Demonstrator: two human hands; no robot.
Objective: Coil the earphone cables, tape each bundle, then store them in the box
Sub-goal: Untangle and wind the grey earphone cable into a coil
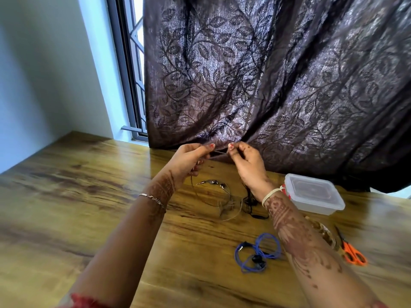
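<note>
A dark curtain (278,85) hangs behind the wooden table (77,196). A lidded clear box (313,193) sits at the right. Both hands are raised: the left hand (189,161) and right hand (249,163) each pinch 1 thin pale cable (219,152) stretched between them; the rest trails to the table. A blue cable (258,252) lies nearer, orange scissors (352,252) beside.

Bench (77,196): wood-grain, slight sheen. Box (315,196): translucent plastic, smooth, lidded. Curtain (266,74): dark woven cloth, leaf pattern, faint lustre. Scissors (353,254): orange plastic handles. Blue cable (258,252): matt, possibly braided.
</note>
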